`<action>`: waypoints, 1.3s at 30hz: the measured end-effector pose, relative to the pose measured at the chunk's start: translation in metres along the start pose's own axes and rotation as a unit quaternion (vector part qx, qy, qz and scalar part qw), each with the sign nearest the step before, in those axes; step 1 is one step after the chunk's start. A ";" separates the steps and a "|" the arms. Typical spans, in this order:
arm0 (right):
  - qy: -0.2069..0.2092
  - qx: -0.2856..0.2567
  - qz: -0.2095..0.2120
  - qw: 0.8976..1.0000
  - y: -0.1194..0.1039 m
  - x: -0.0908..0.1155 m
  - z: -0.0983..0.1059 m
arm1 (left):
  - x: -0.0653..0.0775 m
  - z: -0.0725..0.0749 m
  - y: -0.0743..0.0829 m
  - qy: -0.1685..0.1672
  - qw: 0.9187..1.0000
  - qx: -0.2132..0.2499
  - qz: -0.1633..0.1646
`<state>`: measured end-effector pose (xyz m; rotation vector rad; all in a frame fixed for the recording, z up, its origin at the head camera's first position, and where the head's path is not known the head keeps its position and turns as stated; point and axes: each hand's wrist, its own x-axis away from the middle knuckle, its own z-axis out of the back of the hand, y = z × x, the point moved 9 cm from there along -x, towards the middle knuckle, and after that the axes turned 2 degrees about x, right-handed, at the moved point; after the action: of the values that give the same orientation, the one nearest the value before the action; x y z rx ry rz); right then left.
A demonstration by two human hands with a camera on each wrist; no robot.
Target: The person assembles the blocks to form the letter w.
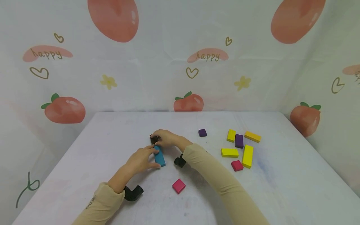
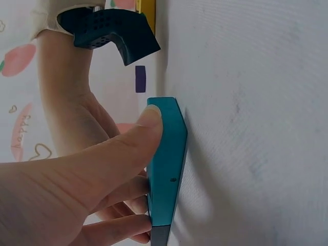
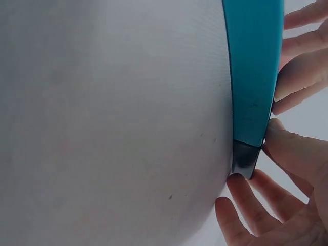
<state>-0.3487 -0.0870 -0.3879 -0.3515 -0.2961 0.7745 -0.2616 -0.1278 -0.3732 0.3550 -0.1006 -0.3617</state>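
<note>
A blue block [image 1: 160,158] lies flat on the table, and my left hand [image 1: 139,160] holds it with the thumb at its near end and the fingers towards its far end. Directly beyond it, end to end, is a black block [image 1: 154,140]. My right hand [image 1: 167,138] grips that black block, thumb by the joint and fingertips round the far end. In the right wrist view the blue block [image 3: 254,77] and the black block [image 3: 245,158] meet with only a thin seam. The left wrist view shows the thumb on the blue block's [image 2: 169,154] end.
A red block [image 1: 178,186] lies nearer, right of the blue one. Farther right are a purple block [image 1: 202,133] and a group with yellow blocks [image 1: 247,156], an orange block [image 1: 252,137], another purple block [image 1: 239,141] and another red block [image 1: 237,165]. Patterned cloth [image 1: 157,75] hangs behind.
</note>
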 end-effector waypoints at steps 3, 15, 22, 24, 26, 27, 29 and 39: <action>-0.001 -0.006 -0.001 1.000 0.000 0.000 -0.001 | 0.000 0.000 0.001 -0.001 1.000 0.000 -0.005; 0.051 -0.061 0.020 0.997 0.007 0.023 0.021 | 0.000 0.000 -0.002 -0.007 1.000 -0.001 0.010; 0.068 -0.064 0.050 0.994 0.012 0.048 0.032 | 0.000 -0.001 -0.003 -0.013 1.000 0.001 0.020; 0.075 -0.070 0.058 0.993 0.012 0.057 0.034 | 0.000 -0.001 -0.003 -0.015 1.000 0.002 0.023; 0.082 -0.081 0.064 0.991 0.012 0.066 0.037 | 0.000 -0.002 -0.004 -0.015 1.000 0.001 0.025; 0.086 -0.087 0.067 0.990 0.012 0.071 0.038 | 0.000 -0.002 -0.004 -0.016 1.000 0.000 0.025; 0.092 -0.097 0.071 0.989 0.013 0.082 0.039 | -0.001 -0.002 -0.004 -0.017 1.000 0.000 0.025; 0.080 -0.126 0.073 0.986 0.013 0.123 0.021 | -0.002 -0.001 -0.005 -0.012 1.000 0.001 0.019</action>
<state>-0.2814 0.0152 -0.3586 -0.6759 -0.2189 0.8501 -0.2649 -0.1308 -0.3760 0.3510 -0.1308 -0.3289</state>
